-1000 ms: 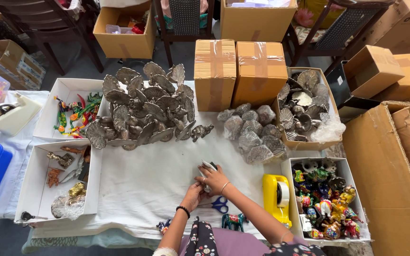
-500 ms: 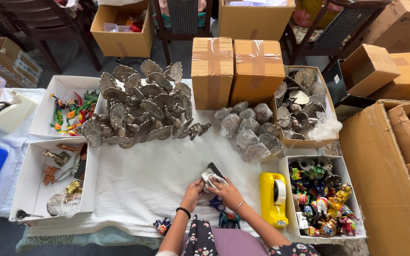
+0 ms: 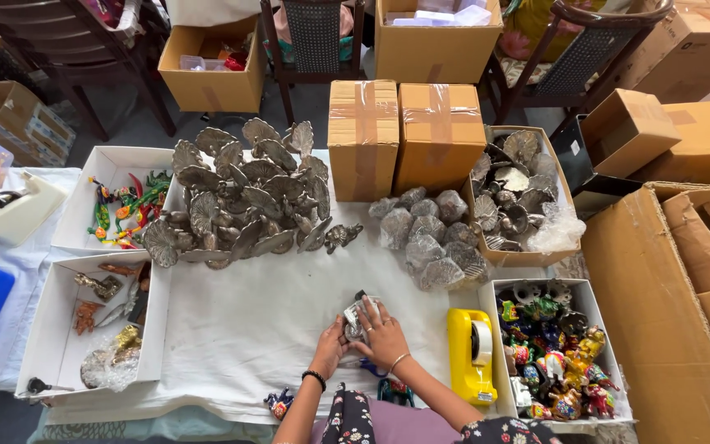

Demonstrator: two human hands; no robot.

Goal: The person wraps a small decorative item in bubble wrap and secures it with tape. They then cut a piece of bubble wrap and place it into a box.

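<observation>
Near the front edge of the table (image 3: 232,329), a little right of its middle: 1 small grey metal piece in clear wrap (image 3: 358,316), lying on the white cloth. Held from 2 sides. Left hand (image 3: 330,349) cupped against its left and near side, fingers curled and pressed to it. Right hand (image 3: 381,337) laid over its right half from above, fingers spread slightly and bent down across the wrap, palm angled toward the front edge. Piece thus directly beneath and between both hands, neither one nearer, both touching. Long axis hard to tell under the fingers; seemingly running from front-left toward back-right.

Further back toward the far edge, well apart: a heap of bare metal leaf-shaped pieces (image 3: 240,201) on the left, a smaller cluster of wrapped pieces (image 3: 429,238) on the right, in front of 2 taped cartons (image 3: 400,131). Just right of the right hand, near the front right corner: a yellow tape dispenser (image 3: 472,353), lengthwise front to back, not touched.
</observation>
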